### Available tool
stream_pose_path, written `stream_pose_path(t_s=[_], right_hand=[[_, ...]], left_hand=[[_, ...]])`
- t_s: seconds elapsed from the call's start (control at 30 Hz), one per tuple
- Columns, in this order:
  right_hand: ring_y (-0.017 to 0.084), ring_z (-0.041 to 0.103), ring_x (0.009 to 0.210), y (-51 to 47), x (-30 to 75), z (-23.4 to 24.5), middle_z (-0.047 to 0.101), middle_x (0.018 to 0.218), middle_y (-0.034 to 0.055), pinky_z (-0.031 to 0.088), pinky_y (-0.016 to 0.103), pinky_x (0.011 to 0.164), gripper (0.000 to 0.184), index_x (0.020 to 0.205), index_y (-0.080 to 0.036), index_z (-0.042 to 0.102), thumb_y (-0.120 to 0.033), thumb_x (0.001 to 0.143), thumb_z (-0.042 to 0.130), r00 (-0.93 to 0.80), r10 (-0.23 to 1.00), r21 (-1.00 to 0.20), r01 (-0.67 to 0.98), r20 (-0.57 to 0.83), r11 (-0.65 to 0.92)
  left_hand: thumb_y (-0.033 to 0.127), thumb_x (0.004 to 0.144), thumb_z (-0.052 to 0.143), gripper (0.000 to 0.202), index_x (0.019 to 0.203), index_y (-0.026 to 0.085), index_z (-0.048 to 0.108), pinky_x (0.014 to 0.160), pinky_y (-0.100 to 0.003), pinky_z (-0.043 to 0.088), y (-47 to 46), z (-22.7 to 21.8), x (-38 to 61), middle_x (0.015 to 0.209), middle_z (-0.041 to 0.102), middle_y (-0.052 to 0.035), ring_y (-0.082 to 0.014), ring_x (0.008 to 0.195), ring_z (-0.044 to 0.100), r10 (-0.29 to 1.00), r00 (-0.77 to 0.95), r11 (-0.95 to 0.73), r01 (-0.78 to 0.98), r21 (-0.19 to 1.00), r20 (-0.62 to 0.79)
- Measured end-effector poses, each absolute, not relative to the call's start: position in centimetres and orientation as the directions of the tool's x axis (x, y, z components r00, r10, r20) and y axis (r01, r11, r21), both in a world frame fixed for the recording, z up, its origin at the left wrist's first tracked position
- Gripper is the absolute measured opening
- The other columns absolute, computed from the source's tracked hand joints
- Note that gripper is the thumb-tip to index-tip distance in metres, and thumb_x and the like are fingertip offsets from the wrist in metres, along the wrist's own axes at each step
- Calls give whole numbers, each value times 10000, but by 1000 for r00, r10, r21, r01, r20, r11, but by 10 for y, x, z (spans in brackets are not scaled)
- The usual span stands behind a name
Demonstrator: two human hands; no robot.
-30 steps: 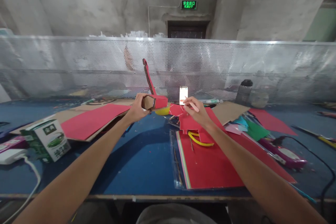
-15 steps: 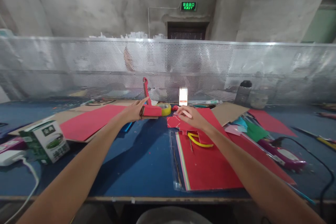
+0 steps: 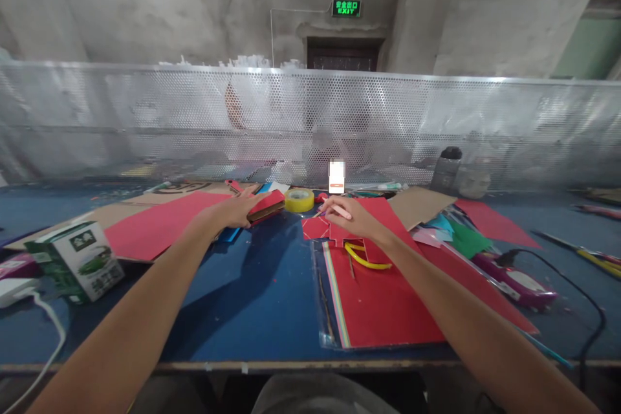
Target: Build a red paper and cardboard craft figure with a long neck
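Observation:
At the far middle of the table, my left hand (image 3: 237, 208) is closed around a red-covered cardboard piece (image 3: 266, 207) with a brown edge. Its narrow red arm (image 3: 233, 186) lies back behind my fingers. My right hand (image 3: 352, 215) grips a pale pink pen (image 3: 342, 211) and rests over a cut red paper piece (image 3: 315, 228) with light lines on it. Under that lies a stack of red paper (image 3: 392, 310) in a clear sleeve. A yellow loop (image 3: 369, 264) sits on the stack, just below my right hand.
Between my hands stands a yellow tape roll (image 3: 299, 200), with a lit phone (image 3: 336, 178) behind. A green-and-white carton (image 3: 92, 259) is at left beside a red sheet (image 3: 160, 226) on cardboard. Coloured paper scraps (image 3: 466, 239) and a purple device (image 3: 514, 281) lie at right.
My left hand has tipped the red cardboard piece, so its arm, which stood upright, now lies down toward the left. My right hand stays almost in place with the pen.

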State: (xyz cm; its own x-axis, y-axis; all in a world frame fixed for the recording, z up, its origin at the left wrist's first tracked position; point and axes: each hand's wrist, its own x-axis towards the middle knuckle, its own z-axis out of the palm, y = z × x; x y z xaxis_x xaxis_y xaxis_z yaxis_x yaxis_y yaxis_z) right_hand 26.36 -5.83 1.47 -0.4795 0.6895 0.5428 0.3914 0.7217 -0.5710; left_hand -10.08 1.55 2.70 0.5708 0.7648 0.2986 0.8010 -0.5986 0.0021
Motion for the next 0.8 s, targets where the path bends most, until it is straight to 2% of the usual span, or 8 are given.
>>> stream_pose_path(t_s=[0.07, 0.17, 0.33, 0.43, 0.5, 0.57, 0.7, 0.8], right_hand=[[194, 700, 882, -59, 262, 14, 738, 958, 47, 509, 305, 799, 153, 1012, -199, 684, -221, 889, 597, -487, 674, -533, 413, 556, 739], [183, 693, 827, -61, 259, 14, 737, 908, 40, 506, 297, 784, 134, 1003, -195, 676, -214, 898, 594, -510, 640, -489, 414, 574, 768], [165, 668, 756, -64, 253, 12, 720, 865, 20, 488, 275, 737, 131, 1004, -205, 673, -214, 907, 586, -513, 614, -467, 399, 600, 789], [167, 662, 749, -62, 250, 11, 714, 853, 16, 488, 271, 721, 119, 999, -211, 662, -223, 897, 602, -481, 625, -483, 396, 615, 781], [177, 672, 779, -58, 251, 9, 720, 874, 24, 498, 275, 729, 149, 1033, -212, 648, -223, 890, 608, -448, 646, -508, 400, 618, 763], [183, 683, 827, -54, 253, 6, 726, 906, 29, 505, 277, 752, 211, 1082, -214, 635, -186, 876, 602, -432, 671, -521, 423, 603, 741], [174, 674, 801, -51, 254, 1, 729, 899, 32, 491, 279, 762, 293, 1115, -208, 658, -110, 852, 573, -526, 697, -437, 545, 488, 716], [182, 673, 837, -58, 249, 1, 737, 990, 54, 492, 292, 779, 387, 1265, -227, 633, -143, 894, 562, -648, 654, -393, 526, 389, 755]], left_hand=[[156, 724, 716, 881, 1533, 287, 393, 1163, -528, 313, 5, 36, -88, 1571, 424, -131, -372, 1456, 362, 764, 596, -609, 792, -27, 247], [222, 899, 579, 661, 1531, 270, 393, 1197, -451, 300, -15, 46, -62, 1589, 418, -98, -299, 1459, 387, 606, 743, -779, 627, 21, 283], [440, 986, 557, 558, 1504, 282, 424, 1082, -390, 427, -38, 38, -20, 1422, 599, -91, -253, 1285, 571, 556, 768, -830, 491, 266, 318], [451, 958, 593, 429, 1324, 229, 571, 895, -347, 498, -40, 26, -4, 1127, 715, -72, -221, 1001, 668, 587, 743, -802, 479, 357, 322], [399, 951, 578, 265, 1117, 203, 642, 773, -318, 484, -39, 22, 0, 951, 706, -46, -195, 839, 644, 609, 726, -789, 510, 344, 321], [308, 926, 562, 161, 1001, 194, 649, 726, -304, 453, -37, 24, -2, 903, 686, -40, -184, 792, 614, 620, 723, -783, 550, 291, 304], [195, 839, 551, 145, 947, 198, 648, 696, -301, 405, -37, 35, -17, 876, 673, -37, -182, 758, 593, 677, 688, -733, 663, 153, 259], [197, 816, 534, 153, 926, 202, 641, 709, -297, 405, -37, 43, -26, 861, 662, -26, -184, 762, 592, 696, 655, -713, 677, 179, 294]])
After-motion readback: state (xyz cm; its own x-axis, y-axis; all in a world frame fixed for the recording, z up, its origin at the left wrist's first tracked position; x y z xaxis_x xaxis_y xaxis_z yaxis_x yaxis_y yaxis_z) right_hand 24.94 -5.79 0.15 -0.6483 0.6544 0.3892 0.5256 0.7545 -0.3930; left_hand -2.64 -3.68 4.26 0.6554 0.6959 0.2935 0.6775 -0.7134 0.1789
